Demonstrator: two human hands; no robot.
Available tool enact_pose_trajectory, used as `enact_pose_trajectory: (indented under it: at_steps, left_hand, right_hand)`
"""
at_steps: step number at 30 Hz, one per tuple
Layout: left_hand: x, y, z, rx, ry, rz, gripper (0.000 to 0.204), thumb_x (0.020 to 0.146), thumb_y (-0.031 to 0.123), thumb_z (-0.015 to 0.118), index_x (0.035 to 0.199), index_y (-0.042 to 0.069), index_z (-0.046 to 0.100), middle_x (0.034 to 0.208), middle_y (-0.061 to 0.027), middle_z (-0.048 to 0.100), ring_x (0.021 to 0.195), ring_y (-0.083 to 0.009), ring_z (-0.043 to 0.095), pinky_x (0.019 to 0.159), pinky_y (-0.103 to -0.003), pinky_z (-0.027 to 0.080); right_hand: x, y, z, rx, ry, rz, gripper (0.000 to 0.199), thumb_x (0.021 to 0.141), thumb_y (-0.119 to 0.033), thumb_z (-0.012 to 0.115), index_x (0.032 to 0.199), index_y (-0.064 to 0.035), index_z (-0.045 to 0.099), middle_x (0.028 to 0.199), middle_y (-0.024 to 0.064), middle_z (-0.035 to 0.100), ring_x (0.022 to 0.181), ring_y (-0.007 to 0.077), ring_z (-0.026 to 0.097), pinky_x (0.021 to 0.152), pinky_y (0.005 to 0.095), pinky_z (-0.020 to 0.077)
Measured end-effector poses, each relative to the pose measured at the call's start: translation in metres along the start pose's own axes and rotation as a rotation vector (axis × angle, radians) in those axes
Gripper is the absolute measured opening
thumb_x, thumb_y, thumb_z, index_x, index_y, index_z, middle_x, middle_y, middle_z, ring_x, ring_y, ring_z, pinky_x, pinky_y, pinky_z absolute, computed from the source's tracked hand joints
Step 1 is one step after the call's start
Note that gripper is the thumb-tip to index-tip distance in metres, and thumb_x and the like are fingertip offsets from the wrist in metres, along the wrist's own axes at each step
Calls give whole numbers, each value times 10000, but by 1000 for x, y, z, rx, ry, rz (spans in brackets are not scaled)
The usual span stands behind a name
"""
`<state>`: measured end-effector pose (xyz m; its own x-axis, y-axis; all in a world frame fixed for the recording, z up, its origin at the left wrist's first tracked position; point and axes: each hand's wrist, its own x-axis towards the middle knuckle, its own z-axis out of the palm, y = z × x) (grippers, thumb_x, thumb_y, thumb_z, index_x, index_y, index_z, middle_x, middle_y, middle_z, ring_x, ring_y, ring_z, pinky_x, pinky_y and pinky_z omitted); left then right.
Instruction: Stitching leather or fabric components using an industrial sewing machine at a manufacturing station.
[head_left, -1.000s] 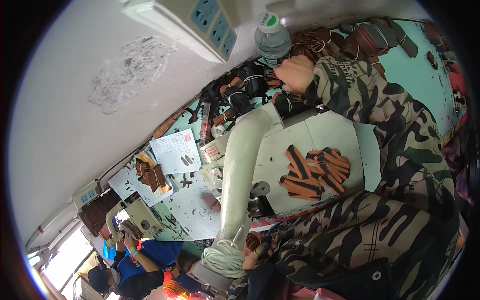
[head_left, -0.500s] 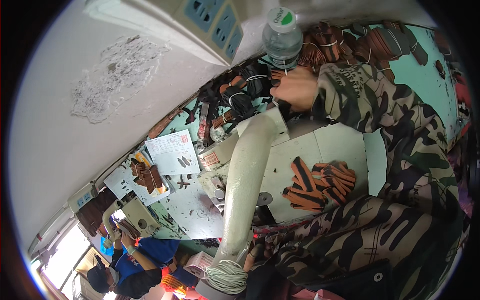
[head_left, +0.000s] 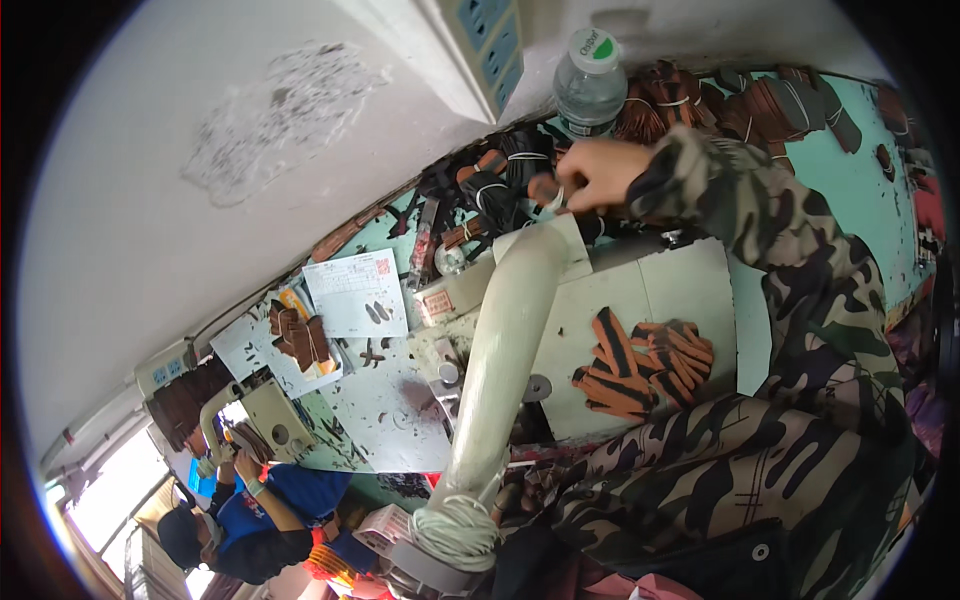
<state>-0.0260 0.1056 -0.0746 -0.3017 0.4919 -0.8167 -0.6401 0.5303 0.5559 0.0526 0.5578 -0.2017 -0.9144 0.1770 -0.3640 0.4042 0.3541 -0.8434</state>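
At the far side of the table, behind the cream sewing machine's head (head_left: 515,300), my right hand (head_left: 605,175) is closed on a small tied bundle of brown strips (head_left: 545,190), slightly blurred. Black tied bundles (head_left: 495,200) lie just left of it, and a clear bottle with a white lid (head_left: 590,90) stands behind. My left hand (head_left: 507,497) is low beside the machine, mostly hidden by the machine and my sleeve, so its fingers cannot be made out. A loose pile of orange strips with black stripes (head_left: 645,362) lies on the machine's cream bed (head_left: 600,310).
More tied brown bundles (head_left: 680,100) line the back right. A printed sheet (head_left: 355,295) and a brown bundle (head_left: 300,338) lie to the left. Beyond, a person in blue (head_left: 290,505) works at another machine (head_left: 275,425). A socket strip (head_left: 490,50) hangs overhead.
My right hand has lifted slightly and now shows a small brown bundle at its fingers. The view has shifted a little. The orange strips stay on the machine bed.
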Motion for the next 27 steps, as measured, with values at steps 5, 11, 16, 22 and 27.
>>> enact_pose_trajectory:
  at_steps: [5,11,16,22,27]
  left_hand:
    - [-28,-7,-12,20,-56,102,297,812,166,697,935,39,458,793,-177,620,653,-199,610,585,-301,494]
    - [-68,-10,-3,173,-191,90,185,859,47,604,935,22,438,774,-139,611,666,-208,619,642,-299,507]
    - [-96,-18,-3,210,-269,141,165,872,78,595,918,8,452,814,-153,629,673,-193,618,645,-293,502]
    - [-113,-16,-6,267,-330,170,159,880,96,589,883,6,457,824,-147,632,669,-176,613,662,-282,495]
    - [-135,0,26,520,-387,187,243,835,29,644,1031,-22,511,873,-70,603,732,-111,573,663,-276,476]
  right_hand:
    - [-77,-60,-20,502,177,55,189,824,-173,654,856,10,620,701,38,631,587,108,619,504,224,445]
    - [-161,-98,-14,815,310,-14,151,844,-161,618,903,-23,600,738,19,594,558,85,532,499,230,422]
    - [-203,-125,4,1080,344,-116,171,849,-174,554,948,-34,557,761,8,530,619,109,482,539,285,424]
    - [-245,-153,20,1055,321,-149,265,849,-166,524,1058,-7,556,803,56,576,617,132,506,552,295,445]
    - [-274,-191,45,989,303,-233,310,847,-168,480,1070,28,570,818,105,608,563,141,505,567,298,460]
